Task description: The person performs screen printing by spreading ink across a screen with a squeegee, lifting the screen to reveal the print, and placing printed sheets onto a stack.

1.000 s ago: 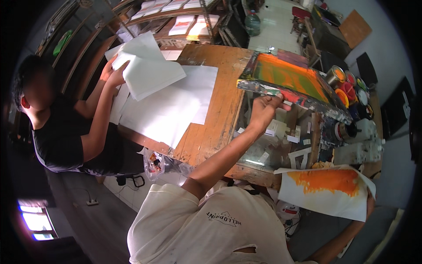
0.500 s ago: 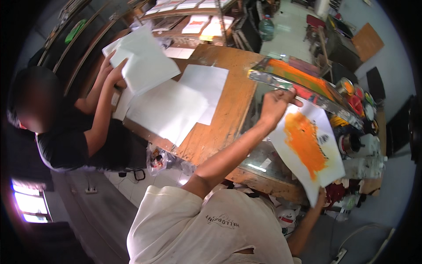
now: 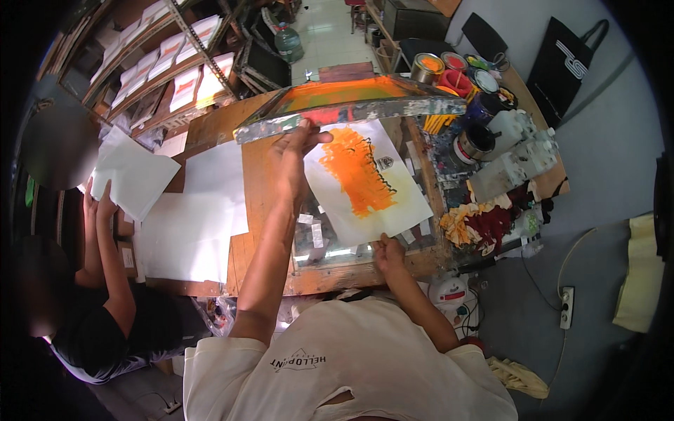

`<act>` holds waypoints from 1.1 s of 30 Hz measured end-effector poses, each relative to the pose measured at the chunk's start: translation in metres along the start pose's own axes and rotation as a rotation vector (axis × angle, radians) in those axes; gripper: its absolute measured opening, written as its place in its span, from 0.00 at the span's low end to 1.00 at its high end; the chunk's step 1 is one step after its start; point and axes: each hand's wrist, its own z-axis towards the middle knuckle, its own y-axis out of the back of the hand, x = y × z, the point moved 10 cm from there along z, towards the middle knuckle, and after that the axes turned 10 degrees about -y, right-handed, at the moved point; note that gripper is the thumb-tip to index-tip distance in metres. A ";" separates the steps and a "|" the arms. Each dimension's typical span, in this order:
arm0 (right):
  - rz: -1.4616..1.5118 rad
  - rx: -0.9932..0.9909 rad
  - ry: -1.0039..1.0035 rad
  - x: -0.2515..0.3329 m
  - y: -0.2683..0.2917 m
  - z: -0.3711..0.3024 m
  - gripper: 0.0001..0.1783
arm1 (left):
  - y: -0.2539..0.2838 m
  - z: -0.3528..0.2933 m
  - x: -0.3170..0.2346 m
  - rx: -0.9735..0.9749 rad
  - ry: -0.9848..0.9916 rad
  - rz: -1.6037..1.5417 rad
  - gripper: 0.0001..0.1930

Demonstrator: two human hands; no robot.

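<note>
My left hand (image 3: 293,145) grips the near edge of a paint-smeared printing screen (image 3: 351,111), holding it tilted up with orange and green ink across its mesh. Below the screen lies a white sheet (image 3: 411,203) bearing a wide orange ink patch and a small dark mark. It rests over a glass-topped work surface (image 3: 309,263) dotted with small pale tape pieces. At the sheet's near edge, my right hand (image 3: 388,254) pinches the paper with its fingertips. The sheet's far edge is hidden behind the screen.
At left, another person's hands (image 3: 102,200) hold a stack of white sheets (image 3: 133,172) beside more paper (image 3: 186,231) on the wooden table. Ink cans (image 3: 427,68), plastic jugs (image 3: 512,158) and stained rags (image 3: 484,224) crowd the right side. Shelves (image 3: 151,112) hold printed sheets.
My view has swung to the right. The orange-inked sheet, earlier slanting off the near edge in my right hand, now lies flatter over the glass. My left hand still holds the screen up.
</note>
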 end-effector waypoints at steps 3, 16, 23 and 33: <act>0.028 0.055 -0.041 -0.018 -0.039 -0.017 0.11 | 0.002 -0.010 0.001 0.024 0.003 0.026 0.22; -1.086 0.667 -0.471 0.048 -0.131 -0.198 0.22 | 0.026 -0.092 0.076 0.049 0.249 -0.155 0.19; -1.323 0.647 0.438 0.203 -0.290 -0.117 0.20 | 0.037 -0.159 0.165 -0.199 0.605 -0.503 0.18; -2.258 -0.148 1.859 0.217 -0.532 0.090 0.45 | 0.051 -0.196 0.230 -0.468 0.747 -0.444 0.16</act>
